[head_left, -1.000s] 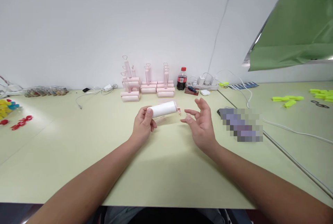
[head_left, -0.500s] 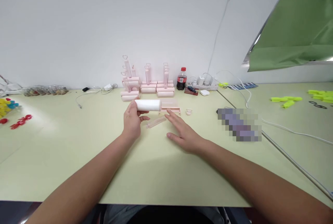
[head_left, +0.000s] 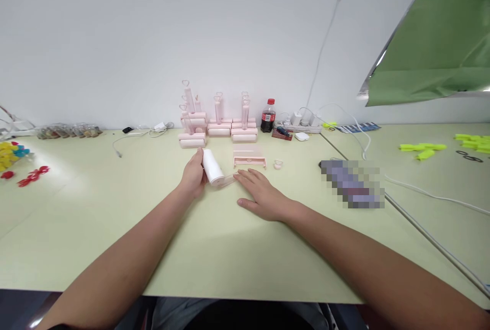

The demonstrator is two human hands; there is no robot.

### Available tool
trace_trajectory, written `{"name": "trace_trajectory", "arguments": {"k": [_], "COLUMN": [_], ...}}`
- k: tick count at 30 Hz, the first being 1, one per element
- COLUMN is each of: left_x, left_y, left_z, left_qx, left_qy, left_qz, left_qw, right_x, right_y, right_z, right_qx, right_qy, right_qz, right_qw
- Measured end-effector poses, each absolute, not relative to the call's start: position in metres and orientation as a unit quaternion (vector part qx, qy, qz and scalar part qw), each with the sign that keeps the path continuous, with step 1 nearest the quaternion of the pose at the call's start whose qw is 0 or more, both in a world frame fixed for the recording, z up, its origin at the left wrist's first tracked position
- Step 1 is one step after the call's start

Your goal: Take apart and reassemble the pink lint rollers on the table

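Observation:
My left hand (head_left: 194, 174) grips a white roll (head_left: 213, 167), which is tilted with its near end pointing down and to the right. To the right of the roll, my right hand (head_left: 264, 194) is open, palm down, fingers stretched toward a clear pink strip-like piece (head_left: 228, 180). Part of that piece is hidden behind the roll. Beyond my right hand lies a pink open frame (head_left: 249, 161) with a clear pink cover. A small pink heart-shaped handle piece (head_left: 278, 164) sits to its right.
Pink rollers with upright heart-topped handles (head_left: 192, 140) stand along the wall. Right of them are a cola bottle (head_left: 268, 116), a power strip (head_left: 306, 128) and cables. A blurred-out object (head_left: 352, 184) lies at the right. Red pieces (head_left: 33, 176) lie far left, yellow-green pieces (head_left: 423, 149) far right.
The white roll has swung from level to tilted, its free end now lower and nearer me. My right hand has shifted slightly left.

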State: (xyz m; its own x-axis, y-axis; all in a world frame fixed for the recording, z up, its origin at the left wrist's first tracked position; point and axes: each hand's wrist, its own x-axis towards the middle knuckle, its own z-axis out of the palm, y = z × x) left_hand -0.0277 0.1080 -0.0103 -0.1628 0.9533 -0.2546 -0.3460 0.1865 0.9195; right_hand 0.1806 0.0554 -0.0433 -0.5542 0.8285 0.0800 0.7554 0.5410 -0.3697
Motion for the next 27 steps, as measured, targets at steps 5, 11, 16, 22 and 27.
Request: {"name": "trace_trajectory", "arguments": {"k": [5, 11, 16, 22, 27], "left_x": [-0.033, -0.034, -0.027, -0.025, -0.021], "left_y": [0.108, 0.108, 0.097, 0.095, 0.093], "left_z": [-0.007, -0.007, -0.002, -0.003, -0.006], "left_qx": [0.324, 0.362, 0.390, 0.384, 0.392], "left_qy": [0.520, 0.487, 0.462, 0.472, 0.474], "left_qz": [0.555, 0.549, 0.532, 0.534, 0.507], "left_qw": [0.562, 0.575, 0.592, 0.587, 0.604], "right_x": [0.187, 0.232, 0.242, 0.228, 0.222], "right_y": [0.064, 0.091, 0.096, 0.088, 0.081], "right_z": [-0.046, -0.034, -0.038, -0.033, -0.029], "right_qx": [-0.455, -0.586, -0.629, -0.623, -0.601], "right_qy": [-0.857, -0.749, -0.763, -0.773, -0.787], "right_qz": [0.058, -0.035, -0.031, -0.040, -0.046], "right_qw": [0.234, 0.307, 0.147, 0.118, 0.130]}}
